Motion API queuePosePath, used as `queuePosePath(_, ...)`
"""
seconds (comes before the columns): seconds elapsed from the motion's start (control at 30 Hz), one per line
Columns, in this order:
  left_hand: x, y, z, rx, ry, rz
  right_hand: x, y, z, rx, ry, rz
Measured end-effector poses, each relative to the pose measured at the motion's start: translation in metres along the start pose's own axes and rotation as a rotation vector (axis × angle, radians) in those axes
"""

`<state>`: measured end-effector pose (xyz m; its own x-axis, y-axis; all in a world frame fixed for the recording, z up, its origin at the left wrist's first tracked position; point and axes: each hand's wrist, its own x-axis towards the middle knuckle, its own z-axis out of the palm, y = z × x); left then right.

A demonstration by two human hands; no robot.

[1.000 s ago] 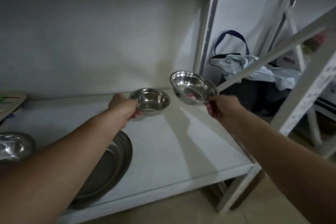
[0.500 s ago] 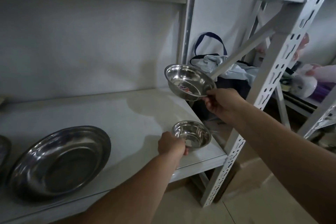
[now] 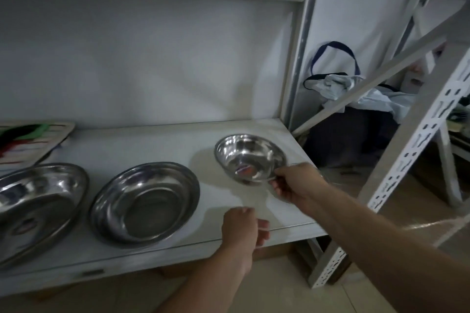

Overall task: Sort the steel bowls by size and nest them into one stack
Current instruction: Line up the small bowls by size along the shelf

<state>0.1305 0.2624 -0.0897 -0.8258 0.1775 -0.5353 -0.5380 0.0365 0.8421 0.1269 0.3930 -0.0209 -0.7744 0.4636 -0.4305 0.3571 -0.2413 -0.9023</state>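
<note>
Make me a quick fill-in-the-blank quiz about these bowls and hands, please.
1. The right hand holds a steel bowl by its ____.
2. The left hand holds ____.
3. Counting the held one, ____ steel bowls are visible.
4. The bowl cut off by the picture's edge is at the far ____.

Missing words: rim; nothing; three; left

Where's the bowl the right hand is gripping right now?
Head view: the small bowl sits at the shelf's right end, pinched at its rim by the right hand, right of the wide bowl.
</note>
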Motion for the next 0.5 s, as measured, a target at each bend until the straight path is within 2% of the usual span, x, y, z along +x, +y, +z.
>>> queuePosePath(0.07,-0.011,-0.010,-0.025,-0.012,0.013,-0.002,-0.004,0.022,0.015,-0.025,-0.014,0.028)
queuePosePath(0.23,-0.021,-0.024,-0.069,-0.019,0.050,0.019,0.000,0.062,0.027,-0.013,0.102,0.043)
queuePosePath(0.5,-0.026,-0.024,-0.087,-0.023,0.041,0.040,-0.002,0.079,0.030,0.004,0.153,-0.010)
